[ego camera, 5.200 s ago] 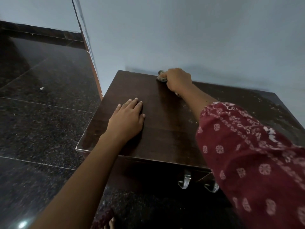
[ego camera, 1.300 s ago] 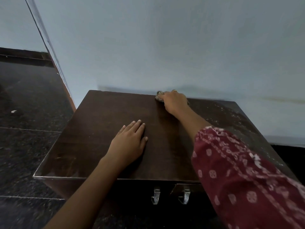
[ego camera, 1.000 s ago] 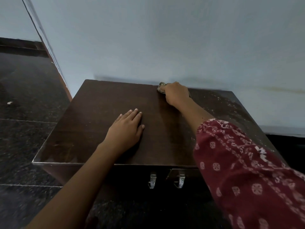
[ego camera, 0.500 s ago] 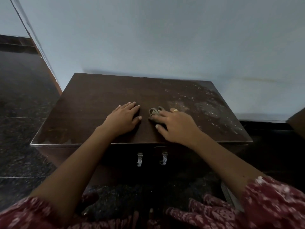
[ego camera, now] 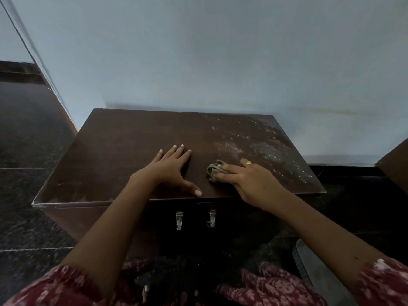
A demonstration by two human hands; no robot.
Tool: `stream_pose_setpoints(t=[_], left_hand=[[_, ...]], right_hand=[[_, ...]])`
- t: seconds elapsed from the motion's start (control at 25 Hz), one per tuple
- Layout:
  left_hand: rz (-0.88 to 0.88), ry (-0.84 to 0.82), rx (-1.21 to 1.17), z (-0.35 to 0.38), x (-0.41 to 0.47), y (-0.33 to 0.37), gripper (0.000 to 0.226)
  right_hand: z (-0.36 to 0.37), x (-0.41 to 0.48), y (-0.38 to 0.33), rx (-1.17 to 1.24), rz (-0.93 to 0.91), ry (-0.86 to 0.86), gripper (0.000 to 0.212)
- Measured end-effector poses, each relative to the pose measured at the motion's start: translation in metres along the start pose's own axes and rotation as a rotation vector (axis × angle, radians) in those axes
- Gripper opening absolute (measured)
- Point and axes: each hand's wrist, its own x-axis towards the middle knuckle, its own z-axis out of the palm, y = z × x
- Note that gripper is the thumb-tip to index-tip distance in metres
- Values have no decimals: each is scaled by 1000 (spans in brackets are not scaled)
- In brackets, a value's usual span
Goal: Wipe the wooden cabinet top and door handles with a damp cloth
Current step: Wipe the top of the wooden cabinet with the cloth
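A low dark wooden cabinet stands against a pale blue wall. My left hand lies flat on its top, fingers spread, near the middle front. My right hand presses a small crumpled grey-green cloth onto the top just right of the left hand, near the front edge; most of the cloth is hidden under the fingers. The right part of the top is speckled with whitish dust. Two metal door handles hang side by side on the front below the hands.
Dark speckled stone floor runs to the left and around the cabinet. A brown furniture corner juts in at the right edge. A wall corner with a brown strip rises at the left. My red patterned clothing fills the bottom.
My right hand has pulled the cloth from the back edge of the top to the front middle, beside the left hand. The view has drawn back and centred on the cabinet.
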Motion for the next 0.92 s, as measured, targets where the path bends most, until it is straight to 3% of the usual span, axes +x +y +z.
stream_pose_setpoints(t=[0.2, 0.52, 0.64, 0.92], left_hand=[[14, 16, 3, -1, 21, 4, 130], [-44, -99, 69, -6, 37, 14, 132], [-50, -91, 77, -4, 36, 13, 132], [-58, -64, 64, -5, 31, 18, 129]], right_hand=[[3, 68, 22, 4, 94, -30, 45], [16, 195, 68, 112, 288, -35, 49], [14, 197, 74, 137, 376, -56, 51], [27, 147, 70, 165, 297, -33, 50]])
